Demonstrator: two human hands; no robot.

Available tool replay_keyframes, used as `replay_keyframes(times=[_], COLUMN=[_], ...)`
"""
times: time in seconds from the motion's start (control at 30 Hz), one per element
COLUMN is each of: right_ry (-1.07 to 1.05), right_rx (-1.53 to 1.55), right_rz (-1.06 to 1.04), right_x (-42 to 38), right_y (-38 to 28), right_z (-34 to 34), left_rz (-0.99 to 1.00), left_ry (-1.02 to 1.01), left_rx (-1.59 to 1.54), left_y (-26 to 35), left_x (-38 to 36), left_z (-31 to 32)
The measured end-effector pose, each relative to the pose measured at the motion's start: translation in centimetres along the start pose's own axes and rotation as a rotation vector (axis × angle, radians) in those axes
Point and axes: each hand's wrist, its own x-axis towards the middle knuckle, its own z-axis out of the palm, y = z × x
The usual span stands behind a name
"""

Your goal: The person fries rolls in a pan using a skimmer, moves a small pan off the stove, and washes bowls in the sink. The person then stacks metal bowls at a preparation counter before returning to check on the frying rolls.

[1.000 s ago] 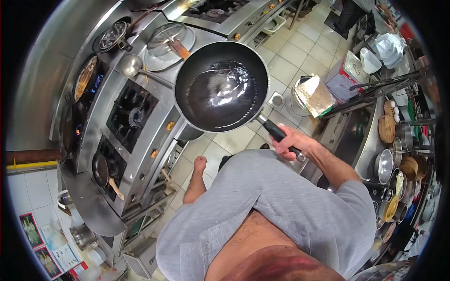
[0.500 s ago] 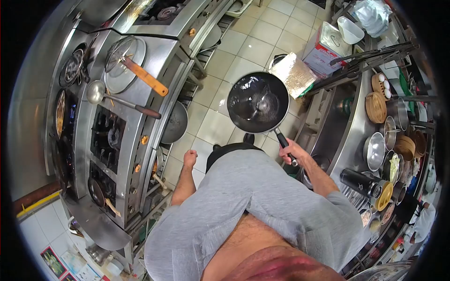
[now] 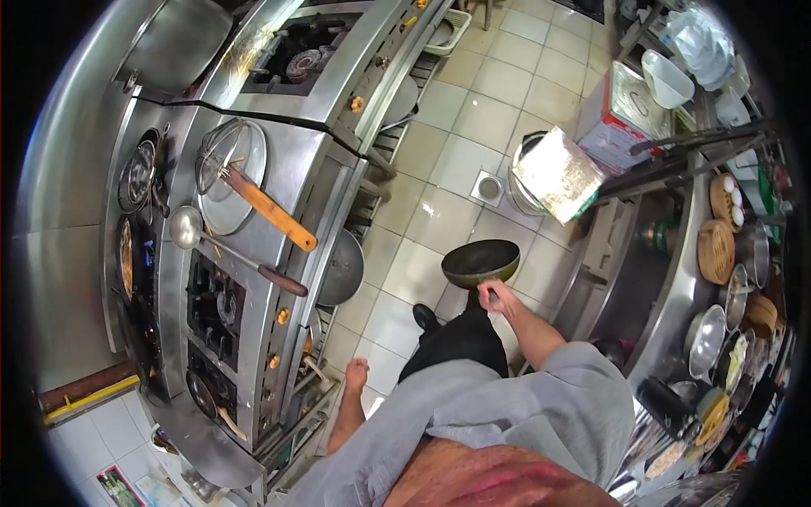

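Note:
My right hand (image 3: 497, 297) is closed around the handle of a dark frying pan (image 3: 481, 260), held out in front of me above the floor. The pan is tilted, so its outer side shows as a greenish rim below the dark inside. No liquid can be made out in it. My left hand (image 3: 356, 373) hangs by my side with its fingers curled and nothing seen in them. It is nearest to the stove front, apart from it.
To the left, the stove carries a ladle (image 3: 187, 228), a wooden-handled wire strainer (image 3: 274, 211) on a round lid, and small pans. A foil-covered bucket (image 3: 557, 173) and a carton (image 3: 621, 118) stand ahead. Metal bowls (image 3: 705, 342) and bamboo steamers (image 3: 716, 252) line the right counter.
The pan has gone from nearly level, with clear liquid in it, to tilted and closer to my legs. My right hand moved with it. The view has shifted; my left hand stays low.

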Motion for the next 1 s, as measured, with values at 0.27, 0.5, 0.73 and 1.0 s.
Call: replay_keyframes(times=[0.27,0.5,0.73,1.0], right_ry=[0.576,0.459,0.482,0.668], right_rx=[0.353,0.052,-0.809,-2.106], right_rz=[-0.307,-0.244,0.001,-0.208], right_x=[16.0,13.1,6.2,-3.1], right_y=[-13.5,-13.1,-5.6,2.0], right_z=[8.7,12.9,10.1,4.8], left_rz=[-0.166,0.395,-0.078,-0.212], left_ry=[0.173,0.027,0.274,0.275], left_rx=[-0.14,0.672,-0.179,-0.307], left_y=[-5.1,-9.9,-3.7,-9.1], left_x=[-6.8,-8.6,-12.2,-17.1], left_z=[-0.9,3.2,7.5,9.1])
